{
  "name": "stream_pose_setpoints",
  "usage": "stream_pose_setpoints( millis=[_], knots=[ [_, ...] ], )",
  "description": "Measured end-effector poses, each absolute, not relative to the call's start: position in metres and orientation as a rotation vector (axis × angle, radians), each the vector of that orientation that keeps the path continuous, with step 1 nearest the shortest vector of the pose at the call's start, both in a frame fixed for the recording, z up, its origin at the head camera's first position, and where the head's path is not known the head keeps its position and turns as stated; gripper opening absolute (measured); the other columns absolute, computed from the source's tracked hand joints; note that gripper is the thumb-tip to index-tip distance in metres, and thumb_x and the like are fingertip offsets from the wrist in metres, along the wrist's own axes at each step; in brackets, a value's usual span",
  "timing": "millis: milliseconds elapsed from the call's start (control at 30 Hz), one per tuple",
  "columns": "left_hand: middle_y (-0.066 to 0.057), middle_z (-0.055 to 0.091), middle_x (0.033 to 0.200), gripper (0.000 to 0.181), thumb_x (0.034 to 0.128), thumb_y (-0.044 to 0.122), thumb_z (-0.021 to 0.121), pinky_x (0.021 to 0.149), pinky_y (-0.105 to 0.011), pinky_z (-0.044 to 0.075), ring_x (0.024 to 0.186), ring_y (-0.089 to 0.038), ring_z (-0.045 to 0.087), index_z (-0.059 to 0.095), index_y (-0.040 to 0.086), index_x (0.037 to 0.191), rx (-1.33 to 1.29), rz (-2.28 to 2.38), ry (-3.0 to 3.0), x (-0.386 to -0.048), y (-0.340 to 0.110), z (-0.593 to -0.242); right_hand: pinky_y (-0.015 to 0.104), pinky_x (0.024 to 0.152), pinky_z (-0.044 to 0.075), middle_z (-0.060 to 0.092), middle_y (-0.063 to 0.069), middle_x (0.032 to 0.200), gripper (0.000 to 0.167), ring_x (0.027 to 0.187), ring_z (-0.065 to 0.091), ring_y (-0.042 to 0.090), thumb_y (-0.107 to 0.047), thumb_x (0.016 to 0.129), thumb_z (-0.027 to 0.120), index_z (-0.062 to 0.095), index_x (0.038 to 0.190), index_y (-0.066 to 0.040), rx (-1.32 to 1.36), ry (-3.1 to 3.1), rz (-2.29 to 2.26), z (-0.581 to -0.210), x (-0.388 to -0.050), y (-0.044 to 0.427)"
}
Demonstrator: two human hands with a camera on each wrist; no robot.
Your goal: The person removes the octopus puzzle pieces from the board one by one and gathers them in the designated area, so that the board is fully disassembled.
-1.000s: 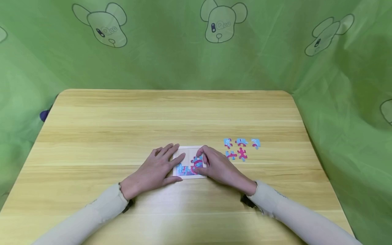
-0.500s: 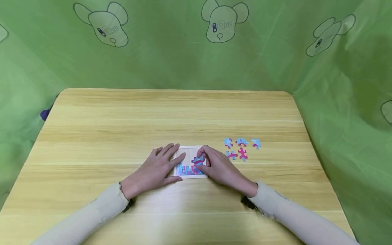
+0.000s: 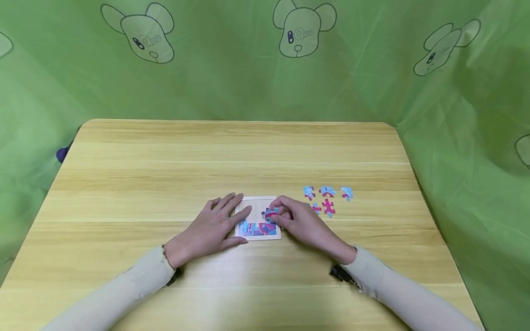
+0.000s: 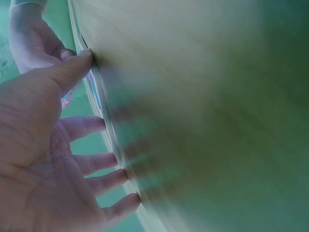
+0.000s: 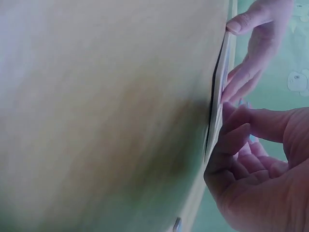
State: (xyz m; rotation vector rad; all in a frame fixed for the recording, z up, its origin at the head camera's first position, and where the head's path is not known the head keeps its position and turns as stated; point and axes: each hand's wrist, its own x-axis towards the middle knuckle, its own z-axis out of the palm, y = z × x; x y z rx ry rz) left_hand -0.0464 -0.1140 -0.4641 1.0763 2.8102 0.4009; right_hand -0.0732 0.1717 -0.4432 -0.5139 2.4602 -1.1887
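A small pale wooden puzzle tray [image 3: 257,199] lies on the table, with joined blue, pink and purple pieces [image 3: 257,229] along its near side. My left hand [image 3: 210,226] rests over the tray's left edge, fingers spread and nearly straight; its fingertips [image 4: 126,173] touch the frame in the left wrist view. My right hand [image 3: 301,222] pinches a blue and pink puzzle piece [image 3: 271,213] between thumb and fingers over the tray's right part. In the right wrist view the curled right hand [image 5: 256,159] mostly hides that piece.
Several loose puzzle pieces lie right of the tray, among them a red one [image 3: 328,208] and a light blue corner one [image 3: 346,193]. One is partly covered by the right hand. Green cloth [image 3: 232,73] hangs behind the wooden table [image 3: 207,156].
My right hand has drawn slightly up and to the right with the puzzle piece, uncovering the near right corner of the tray. The left hand stays put on the tray.
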Motion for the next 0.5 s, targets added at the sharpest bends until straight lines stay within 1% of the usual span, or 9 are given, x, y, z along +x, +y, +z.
stream_pose_setpoints(
  millis=[133, 267, 367, 500],
  knots=[
    [-0.023, 0.032, 0.174, 0.085, 0.1042, 0.062, 0.066, 0.117, -0.065, 0.037, 0.158, -0.043, 0.033, 0.044, 0.01, 0.168, 1.065, 0.401, 2.808, -0.047, -0.115, -0.465, 0.026, 0.06, 0.042, 0.075, 0.0, 0.085, 0.017, 0.065, 0.059, 0.018, -0.014, 0.101, 0.082, 0.079, 0.117, -0.017, -0.493, 2.419, -1.251, -0.439, -0.075, 0.177],
    [-0.023, 0.03, 0.174, 0.094, 0.1021, 0.063, 0.069, 0.117, -0.064, 0.038, 0.159, -0.044, 0.032, 0.036, 0.007, 0.171, 1.043, 0.419, 2.814, -0.047, -0.116, -0.462, 0.024, 0.055, 0.043, 0.08, 0.0, 0.089, 0.021, 0.064, 0.067, 0.026, -0.015, 0.099, 0.083, 0.082, 0.12, -0.016, -0.46, 2.37, -1.327, -0.437, -0.075, 0.183],
    [-0.026, 0.029, 0.174, 0.101, 0.0993, 0.064, 0.073, 0.116, -0.065, 0.04, 0.159, -0.047, 0.029, 0.034, 0.003, 0.17, 1.018, 0.438, 2.826, -0.047, -0.118, -0.461, 0.025, 0.057, 0.046, 0.081, 0.002, 0.092, 0.023, 0.066, 0.071, 0.03, -0.017, 0.099, 0.084, 0.081, 0.122, -0.014, -0.402, 2.346, -1.372, -0.437, -0.073, 0.188],
    [-0.03, 0.032, 0.171, 0.106, 0.0963, 0.067, 0.074, 0.117, -0.066, 0.038, 0.159, -0.05, 0.028, 0.037, -0.002, 0.168, 0.998, 0.435, 2.832, -0.05, -0.121, -0.459, 0.027, 0.061, 0.047, 0.081, 0.008, 0.094, 0.023, 0.068, 0.072, 0.033, -0.017, 0.099, 0.084, 0.076, 0.118, -0.009, -0.328, 2.302, -1.441, -0.436, -0.072, 0.196]
  ],
)
